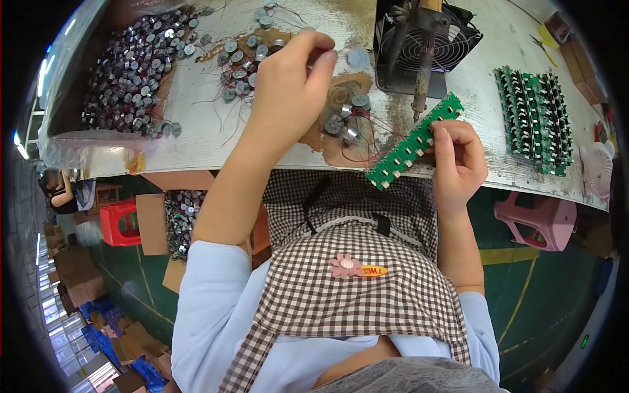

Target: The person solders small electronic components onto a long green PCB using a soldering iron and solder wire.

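Observation:
My right hand (458,160) pinches a long green circuit board (416,142) near its upper right part. The board is held tilted over the table's near edge, with a row of small light parts along it. Just above it points the tip of a soldering iron (422,78), fixed upright. My left hand (295,82) is raised over the table, thumb and fingers drawn together; what they hold, if anything, is hidden. Beside those fingertips is a blurred, pale round thing (358,58). Small round motors (341,121) with thin red wires lie between my hands.
A black fan (429,49) stands behind the iron. Many motors fill a plastic-lined box (134,72) at left; loose ones (242,62) lie nearby. Stacked green boards (536,121), pliers (545,51) and a small white fan (597,170) are at right. Stools (120,223) stand below.

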